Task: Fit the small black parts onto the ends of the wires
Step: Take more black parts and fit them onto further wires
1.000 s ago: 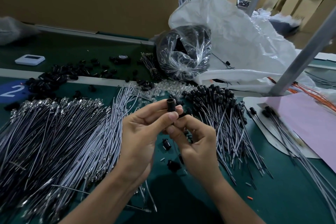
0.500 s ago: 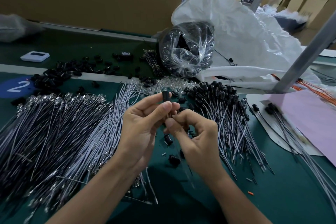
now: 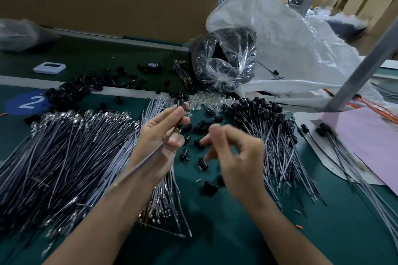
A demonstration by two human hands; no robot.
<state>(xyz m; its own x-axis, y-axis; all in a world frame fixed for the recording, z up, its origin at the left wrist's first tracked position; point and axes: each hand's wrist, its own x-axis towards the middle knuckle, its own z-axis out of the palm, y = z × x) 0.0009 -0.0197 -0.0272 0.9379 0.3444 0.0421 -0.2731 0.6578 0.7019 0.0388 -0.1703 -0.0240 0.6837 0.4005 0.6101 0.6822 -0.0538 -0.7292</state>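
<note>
My left hand (image 3: 160, 135) pinches a thin wire (image 3: 137, 168) that carries a small black part (image 3: 180, 103) at its top end; the wire runs down across my wrist. My right hand (image 3: 234, 155) is blurred, a little to the right of the left one, its fingers curled over loose black parts (image 3: 202, 163) on the green mat; I cannot tell whether it holds anything. A big pile of bare wires (image 3: 64, 153) lies at the left. Wires with black parts fitted (image 3: 265, 114) lie fanned out at the right.
A clear bag of black parts (image 3: 224, 60) and a large white sack (image 3: 301, 49) stand behind. More black parts (image 3: 71, 90) are scattered at the back left, near a white device (image 3: 49, 68). A grey post (image 3: 366, 64) and pink sheet (image 3: 366, 140) are at the right.
My hands have come apart: the right one has left the wire and moved right and down over the loose parts. The left one now holds the wire with its black part alone.
</note>
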